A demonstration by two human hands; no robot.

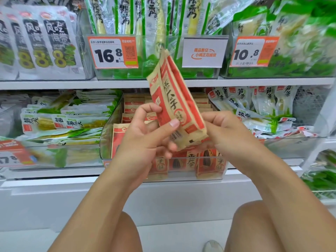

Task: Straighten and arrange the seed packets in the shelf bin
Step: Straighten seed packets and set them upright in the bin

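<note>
Two seed packets (175, 99), seemingly light, soft and slippery film, are held tilted above the clear shelf bin (109, 128). The left hand (145, 140) is pinched on the lower edges; the right hand (231, 131) is closed beneath them, best gripped low.

Both hands hold a small stack of red-and-tan seed packets (177, 104) tilted up in front of the shelf: the left hand (145, 140) grips their lower left edge, the right hand (231, 133) their bottom corner. Behind them a clear shelf bin (107, 140) holds more packets standing in rows.
</note>
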